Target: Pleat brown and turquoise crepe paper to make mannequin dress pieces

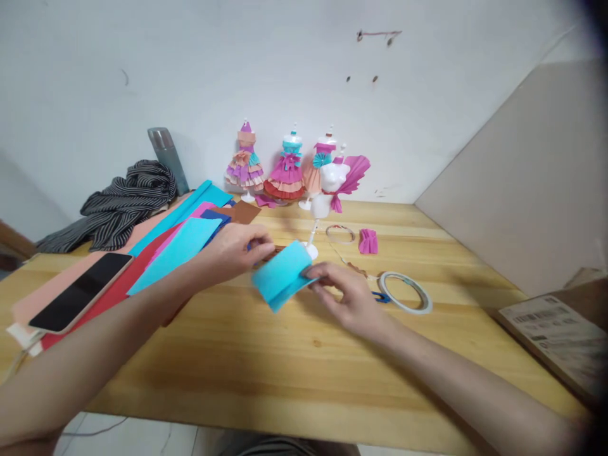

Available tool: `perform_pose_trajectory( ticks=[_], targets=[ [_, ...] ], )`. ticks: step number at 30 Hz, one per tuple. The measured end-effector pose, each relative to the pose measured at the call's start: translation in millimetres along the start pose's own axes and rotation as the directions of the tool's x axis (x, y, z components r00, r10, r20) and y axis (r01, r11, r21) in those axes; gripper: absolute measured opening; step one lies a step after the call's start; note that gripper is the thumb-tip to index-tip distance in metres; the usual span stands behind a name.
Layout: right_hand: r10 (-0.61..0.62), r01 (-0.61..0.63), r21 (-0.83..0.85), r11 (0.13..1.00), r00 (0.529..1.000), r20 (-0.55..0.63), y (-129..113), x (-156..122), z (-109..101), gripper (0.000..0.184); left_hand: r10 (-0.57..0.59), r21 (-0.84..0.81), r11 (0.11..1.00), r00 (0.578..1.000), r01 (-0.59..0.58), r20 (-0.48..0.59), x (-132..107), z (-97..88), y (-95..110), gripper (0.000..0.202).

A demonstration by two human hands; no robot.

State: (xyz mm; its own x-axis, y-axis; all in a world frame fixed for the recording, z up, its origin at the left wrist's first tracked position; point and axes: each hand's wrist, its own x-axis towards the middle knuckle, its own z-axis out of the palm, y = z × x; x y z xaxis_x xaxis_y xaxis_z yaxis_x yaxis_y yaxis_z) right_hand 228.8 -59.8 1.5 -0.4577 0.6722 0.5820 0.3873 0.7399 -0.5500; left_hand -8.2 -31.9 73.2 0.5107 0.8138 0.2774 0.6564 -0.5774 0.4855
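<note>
the left hand [240,248] reaches in from the left with its forearm slanting up and away, back of the hand uppermost, fingers curled inward toward the thumb; whether those fingertips pinch anything, i cannot tell. the right hand [350,297] comes in from the lower right, its wrist fairly straight and its fingers pointing left, thumb and fingers pinching the right-hand end of a bright turquoise, oblong strip of crepe-like paper [284,269].

the strip is held up over the pale yellow wooden table [294,373], between the two hands and in front of the round foot of a white, glossy dress form with magenta paper at its back [335,177]. its long axis runs aslant, from lower left to upper right, with the broad face tipped up toward the camera; a second layer shows along the lower edge, and the left end is blurred.

beyond the right hand lie a white, ring-shaped roll of tape [414,309] and a small, pleated magenta paper piece [368,241].
</note>
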Motion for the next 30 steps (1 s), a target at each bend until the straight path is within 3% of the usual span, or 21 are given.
perform_pose_trajectory(
  ticks=[4,5,7,9,12,14,16,18,21,23,26,30],
  targets=[
    [-0.086,0.088,-0.043,0.995,0.995,0.044,8.2,-23.2,16.1,0.027,0.036,0.036,0.998,0.984,-0.043,0.172,-13.1,46.1,-19.8,0.018],
    [-0.086,0.088,-0.025,0.996,0.994,0.063,8.5,-25.8,17.7,0.025,0.066,0.054,0.996,0.983,-0.076,0.173,-16.5,54.8,-18.3,0.019],
    [-0.078,0.077,0.012,0.997,0.992,0.1,7.2,-29.5,18.0,0.02,0.019,0.08,0.996,0.996,-0.026,0.084,-23.5,65.2,-9.1,0.027],
    [-0.049,0.045,0.038,0.998,0.993,0.109,4.7,-32.2,16.1,0.019,-0.065,0.054,0.997,0.996,0.063,0.054,-30.1,68.5,3.6,0.036],
    [0.066,-0.07,0.057,0.996,0.996,0.059,2.8,-34.8,14.0,0.016,-0.071,0.051,0.997,0.985,0.063,0.155,-37.2,71.0,19.4,0.048],
    [0.159,-0.16,0.07,0.985,0.987,0.025,3.2,-34.8,13.8,0.018,-0.067,0.024,0.998,0.973,0.063,0.219,-37.7,74.0,23.2,0.035],
    [0.216,-0.217,0.099,0.971,0.976,0.021,3.9,-34.1,13.6,0.019,-0.119,-0.047,0.99,0.962,0.135,0.246,-33.0,75.1,19.7,0.015],
    [0.217,-0.221,0.129,0.967,0.975,0.049,3.9,-33.6,12.5,0.016,-0.148,-0.143,0.97,0.946,0.195,0.288,-23.5,71.7,9.4,0.023],
    [0.115,-0.129,0.153,0.98,0.989,0.096,2.8,-35.4,9.2,0.012,-0.145,-0.279,0.922,0.907,0.269,0.395,-6.6,59.9,-11.6,0.036],
    [0.006,-0.025,0.152,0.988,0.992,0.123,2.3,-38.8,7.1,0.013,-0.178,-0.354,0.875,0.899,0.332,0.401,2.2,51.8,-24.2,0.04],
    [-0.156,0.138,0.105,0.985,0.971,0.179,2.7,-46.0,5.7,0.019,-0.263,-0.415,0.818,0.901,0.398,0.345,11.1,45.4,-37.4,0.041],
    [-0.273,0.293,-0.105,0.95,0.946,0.174,5.6,-53.5,6.2,0.023,-0.362,-0.384,0.817,0.901,0.43,0.24,20.5,50.4,-47.9,0.026]
  ],
)
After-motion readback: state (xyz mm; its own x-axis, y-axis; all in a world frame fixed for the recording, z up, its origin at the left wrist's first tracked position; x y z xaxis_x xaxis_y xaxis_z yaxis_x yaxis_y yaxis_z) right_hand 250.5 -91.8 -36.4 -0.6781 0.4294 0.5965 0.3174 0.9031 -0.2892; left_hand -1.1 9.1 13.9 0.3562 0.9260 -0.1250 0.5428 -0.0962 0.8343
